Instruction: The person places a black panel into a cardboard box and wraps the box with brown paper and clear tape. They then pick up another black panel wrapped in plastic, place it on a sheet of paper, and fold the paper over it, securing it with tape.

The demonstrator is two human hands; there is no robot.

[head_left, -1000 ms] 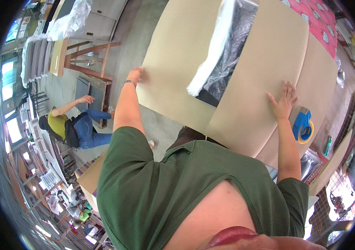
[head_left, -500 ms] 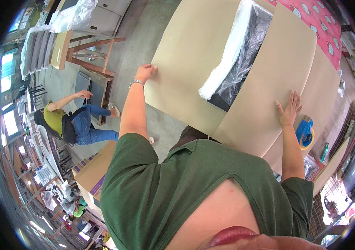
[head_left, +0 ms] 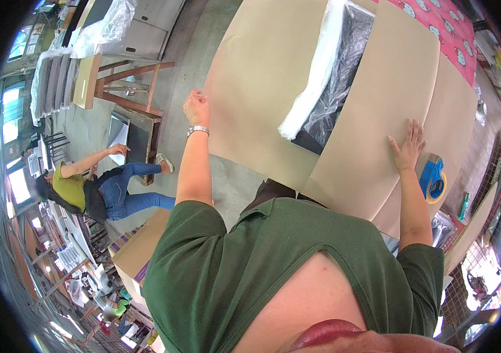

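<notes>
A large brown cardboard sheet [head_left: 262, 76] lies folded before me. Between its left flap and right flap [head_left: 374, 112] shows a dark flat item [head_left: 344, 76] wrapped in clear plastic. White padding [head_left: 312, 79] runs along its left side; the rest is hidden under the cardboard. At the left flap's outer edge, my left hand [head_left: 196, 110] is closed, its fingers curled on the rim. My right hand [head_left: 407, 147] rests flat on the right flap, fingers spread. Just right of that wrist sits a blue tape dispenser [head_left: 433, 179] with a yellow-cored roll.
Pink patterned cloth [head_left: 447, 29] lies beyond the cardboard at far right. To my left, a person [head_left: 103, 188] in jeans stands by a dark panel near a wooden trestle [head_left: 139, 88]. A cardboard box [head_left: 142, 247] stands near my left side.
My left hand has moved slightly left, with the left flap's edge shifting along. My right hand stays flat on the cardboard. The person at left has shifted, and a panel there has tilted.
</notes>
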